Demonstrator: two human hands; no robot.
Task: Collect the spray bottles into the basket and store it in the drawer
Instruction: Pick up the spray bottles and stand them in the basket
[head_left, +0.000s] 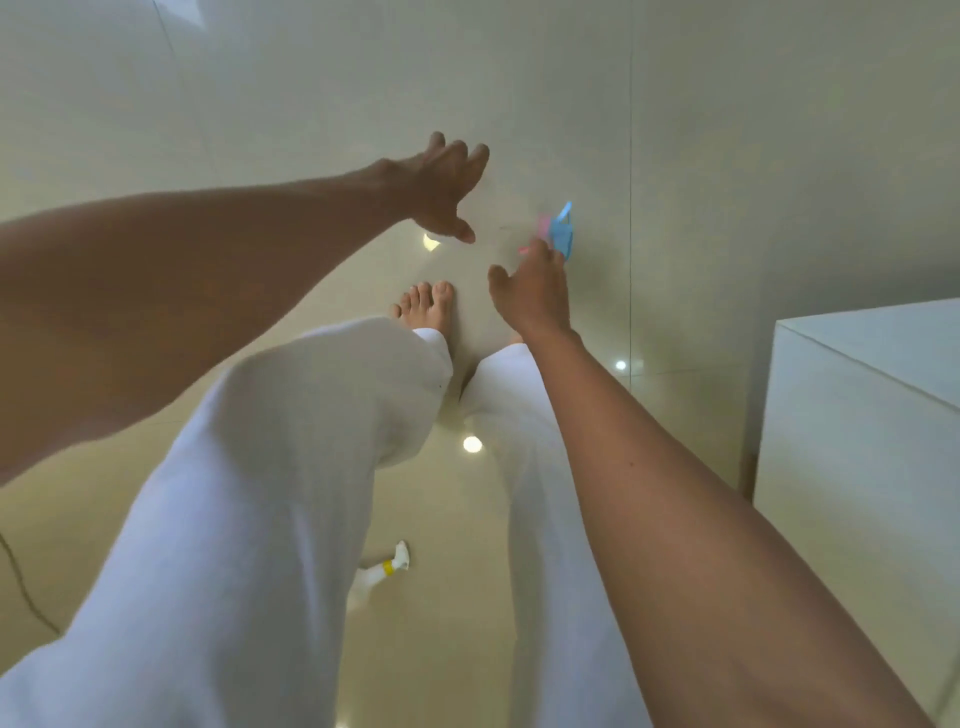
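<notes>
I look straight down at a glossy tiled floor, my legs in white trousers and bare feet. My left hand is stretched forward with its fingers spread, holding nothing. My right hand reaches out with the thumb apart. Its fingertips overlap a blue spray head and a pink spray head. Blur hides whether the fingers grip them. A white spray bottle with a yellow band lies on the floor between my legs, behind my feet. No basket or drawer is in view.
A white cabinet or box stands at the right edge, close to my right arm. A thin dark cable runs across the floor at the far left. Ceiling lights reflect in the tiles.
</notes>
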